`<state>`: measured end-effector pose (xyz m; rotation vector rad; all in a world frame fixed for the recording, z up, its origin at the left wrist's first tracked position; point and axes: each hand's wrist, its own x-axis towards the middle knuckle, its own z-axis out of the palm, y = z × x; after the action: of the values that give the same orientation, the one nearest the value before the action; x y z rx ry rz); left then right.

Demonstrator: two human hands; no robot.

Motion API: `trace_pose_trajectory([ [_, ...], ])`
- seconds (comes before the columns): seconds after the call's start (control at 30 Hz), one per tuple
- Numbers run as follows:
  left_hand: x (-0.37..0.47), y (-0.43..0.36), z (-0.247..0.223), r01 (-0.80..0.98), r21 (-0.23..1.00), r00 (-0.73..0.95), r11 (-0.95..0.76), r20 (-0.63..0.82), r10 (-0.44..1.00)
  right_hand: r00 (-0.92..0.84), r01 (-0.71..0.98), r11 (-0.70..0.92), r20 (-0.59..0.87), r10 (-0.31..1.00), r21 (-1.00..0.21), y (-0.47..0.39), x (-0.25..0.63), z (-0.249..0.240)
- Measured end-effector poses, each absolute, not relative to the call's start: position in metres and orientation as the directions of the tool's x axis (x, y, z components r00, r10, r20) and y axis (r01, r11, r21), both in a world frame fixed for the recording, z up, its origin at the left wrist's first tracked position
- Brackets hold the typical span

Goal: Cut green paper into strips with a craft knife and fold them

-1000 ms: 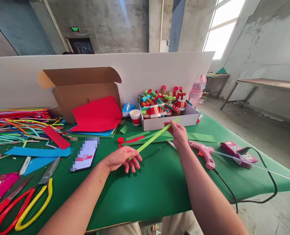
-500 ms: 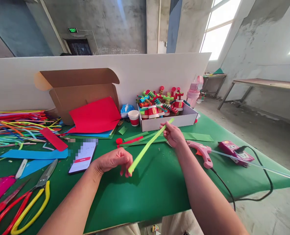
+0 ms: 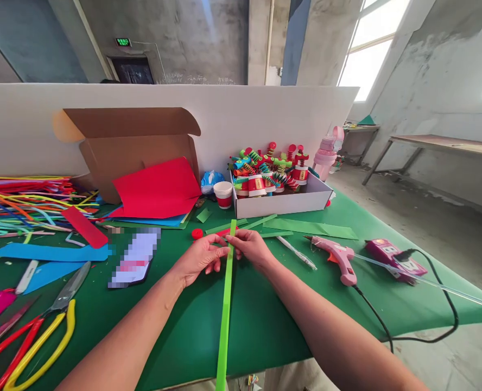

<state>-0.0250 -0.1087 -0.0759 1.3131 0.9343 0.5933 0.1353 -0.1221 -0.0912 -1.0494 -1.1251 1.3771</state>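
Note:
A long light-green paper strip (image 3: 224, 315) runs from between my hands down toward the table's front edge, its short upper end sticking up past my fingers. My left hand (image 3: 204, 256) pinches it from the left side. From the right, my right hand (image 3: 249, 247) grips the same strip, and the fingertips of both hands nearly meet. Just behind them lie more green strips (image 3: 314, 227), a red strip partly hidden by my fingers, and a small red disc (image 3: 197, 233). A thin white stick (image 3: 297, 252) rests right of my right hand.
Pink glue gun (image 3: 338, 255) with a cord and a pink box (image 3: 391, 260) lie right. Behind stand paper cups (image 3: 223, 194) and a white box (image 3: 284, 205) of spring figures. Phone (image 3: 135, 258), scissors (image 3: 68, 293), blue strips (image 3: 54, 252) and pipe cleaners (image 3: 29, 201) lie left.
My hands have come together at the strip's upper part. The strip has swung from a diagonal to nearly straight toward me. The white stick now shows fully.

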Motion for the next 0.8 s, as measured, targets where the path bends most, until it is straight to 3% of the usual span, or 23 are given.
trace_pose_trajectory([
  [0.2, -0.025, -0.111, -0.074, 0.202, 0.961, 0.542, 0.189, -0.270, 0.796, -0.058, -0.027, 0.018, 0.019, 0.998, -0.999, -0.125, 0.129, -0.096],
  [0.37, -0.028, -0.108, -0.074, 0.068, 0.975, 0.532, 0.214, -0.217, 0.819, -0.136, 0.059, 0.098, 0.089, 0.987, -0.993, -0.119, 0.134, -0.098],
  [0.43, -0.032, -0.105, -0.072, 0.031, 0.973, 0.511, 0.227, -0.210, 0.834, -0.062, 0.202, 0.173, 0.163, 0.985, -0.964, -0.115, 0.142, -0.096],
  [0.5, -0.038, -0.101, -0.068, -0.004, 0.974, 0.482, 0.226, -0.196, 0.854, 0.002, 0.515, 0.215, 0.251, 0.968, -0.830, -0.111, 0.152, -0.093],
  [0.57, -0.044, -0.097, -0.063, -0.071, 0.971, 0.446, 0.229, -0.175, 0.878, -0.034, 0.771, 0.189, 0.257, 0.966, -0.608, -0.109, 0.161, -0.089],
  [0.63, -0.049, -0.095, -0.059, -0.149, 0.958, 0.409, 0.247, -0.167, 0.897, -0.078, 0.859, 0.168, 0.201, 0.976, -0.484, -0.110, 0.166, -0.087],
  [0.8, -0.051, -0.093, -0.055, -0.239, 0.934, 0.355, 0.267, -0.172, 0.919, -0.101, 0.885, 0.155, 0.144, 0.984, -0.439, -0.113, 0.164, -0.081],
])
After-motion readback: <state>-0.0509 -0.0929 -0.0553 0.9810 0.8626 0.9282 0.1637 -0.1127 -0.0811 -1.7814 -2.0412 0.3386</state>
